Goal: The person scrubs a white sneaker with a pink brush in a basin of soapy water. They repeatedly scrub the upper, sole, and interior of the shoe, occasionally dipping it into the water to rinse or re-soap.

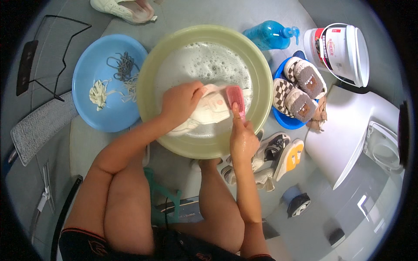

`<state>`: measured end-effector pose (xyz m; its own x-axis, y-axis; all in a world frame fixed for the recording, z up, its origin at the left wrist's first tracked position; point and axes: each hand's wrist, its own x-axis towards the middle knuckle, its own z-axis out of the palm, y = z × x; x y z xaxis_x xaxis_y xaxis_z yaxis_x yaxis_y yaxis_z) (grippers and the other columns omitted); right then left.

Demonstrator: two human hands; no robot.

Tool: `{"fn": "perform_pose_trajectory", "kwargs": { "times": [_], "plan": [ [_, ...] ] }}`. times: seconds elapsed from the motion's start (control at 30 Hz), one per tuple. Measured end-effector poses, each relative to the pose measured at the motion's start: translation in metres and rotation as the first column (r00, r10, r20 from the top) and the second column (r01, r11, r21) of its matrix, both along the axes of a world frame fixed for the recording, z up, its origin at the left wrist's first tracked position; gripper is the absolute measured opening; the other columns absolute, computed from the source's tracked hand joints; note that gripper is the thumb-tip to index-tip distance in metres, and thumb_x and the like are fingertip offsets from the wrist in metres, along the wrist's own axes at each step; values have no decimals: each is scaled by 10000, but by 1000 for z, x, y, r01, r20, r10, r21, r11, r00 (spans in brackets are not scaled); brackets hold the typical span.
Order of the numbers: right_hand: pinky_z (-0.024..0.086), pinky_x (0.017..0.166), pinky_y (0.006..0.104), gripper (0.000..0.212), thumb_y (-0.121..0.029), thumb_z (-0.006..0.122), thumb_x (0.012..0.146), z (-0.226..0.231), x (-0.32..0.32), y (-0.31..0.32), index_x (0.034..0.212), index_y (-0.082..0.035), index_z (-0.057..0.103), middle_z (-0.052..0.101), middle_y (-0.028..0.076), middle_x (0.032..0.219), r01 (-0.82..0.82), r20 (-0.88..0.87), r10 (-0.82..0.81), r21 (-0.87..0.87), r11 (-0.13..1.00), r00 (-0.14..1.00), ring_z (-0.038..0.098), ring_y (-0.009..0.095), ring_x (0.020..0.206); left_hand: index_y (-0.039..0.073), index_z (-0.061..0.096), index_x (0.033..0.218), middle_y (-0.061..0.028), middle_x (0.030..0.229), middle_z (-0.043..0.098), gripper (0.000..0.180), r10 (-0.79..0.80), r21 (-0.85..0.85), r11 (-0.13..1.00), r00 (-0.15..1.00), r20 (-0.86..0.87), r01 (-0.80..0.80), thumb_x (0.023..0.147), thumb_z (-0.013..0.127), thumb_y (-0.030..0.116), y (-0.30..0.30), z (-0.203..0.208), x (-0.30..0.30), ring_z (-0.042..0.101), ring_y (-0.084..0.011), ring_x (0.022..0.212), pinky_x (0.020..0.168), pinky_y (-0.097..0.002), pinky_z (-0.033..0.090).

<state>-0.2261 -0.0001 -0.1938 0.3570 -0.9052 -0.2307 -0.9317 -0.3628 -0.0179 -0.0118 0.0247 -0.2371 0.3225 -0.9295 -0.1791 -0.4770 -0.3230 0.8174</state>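
A white shoe (211,109) without laces lies over the soapy water in a wide yellow-green basin (262,87). My left hand (183,102) is closed on the shoe's upper edge and steadies it. In my right hand (244,138) is a pink scrub brush (235,96), gripped with the thumb along it; its head is against the shoe's right end. Foam and bubbles float at the far side of the water. The shoe's underside is hidden.
On the left, a light-blue basin (85,69) holds grey laces (124,65) and white laces (99,93). At the right are a blue pump bottle (266,35), a lidded white bucket (335,54), slippers (310,78) in a blue tub, several shoes (289,158) and a white toilet (331,139).
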Motion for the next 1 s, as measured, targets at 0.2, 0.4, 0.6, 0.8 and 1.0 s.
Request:
{"fn": "perform_pose_trajectory", "kwargs": {
  "times": [0.2,0.4,0.6,0.8,1.0],
  "plan": [
    [490,535,447,579,-115,589,925,-9,-12,-38,1434,-364,471,618,135,745,188,223,-151,-153,970,963,627,327,593,76,662,915,-147,722,641,207,-31,10,999,998,-55,31,928,611,276,-1,4,-8,627,-329,643,590,-412,460],
    [480,559,444,512,-155,623,928,1,5,-25,1389,-360,531,621,159,765,65,395,-39,-52,997,918,607,337,610,67,654,893,-145,699,630,215,-17,46,999,992,-122,22,927,617,276,6,6,-6,618,-317,613,567,-398,446],
    [503,584,397,735,-185,679,900,-20,-19,-50,1527,-275,305,682,184,830,249,476,-220,4,969,851,659,305,669,47,655,905,-155,714,631,226,-28,29,999,997,-65,30,923,624,270,10,-4,4,615,-298,611,571,-380,446],
    [523,786,323,1029,-202,819,777,-28,7,-41,1541,-17,156,691,193,1090,188,683,-253,170,967,686,676,223,951,20,654,920,-118,711,626,243,39,113,994,976,-215,-15,935,627,261,11,-4,10,565,-173,608,590,-333,440],
    [516,645,308,912,-96,742,812,-44,15,-48,1543,-50,200,703,160,940,252,726,-367,268,930,581,670,179,750,32,625,946,-112,777,653,226,98,160,986,932,-350,-44,938,618,258,22,-27,6,596,-198,671,625,-347,454]
  ]
}}
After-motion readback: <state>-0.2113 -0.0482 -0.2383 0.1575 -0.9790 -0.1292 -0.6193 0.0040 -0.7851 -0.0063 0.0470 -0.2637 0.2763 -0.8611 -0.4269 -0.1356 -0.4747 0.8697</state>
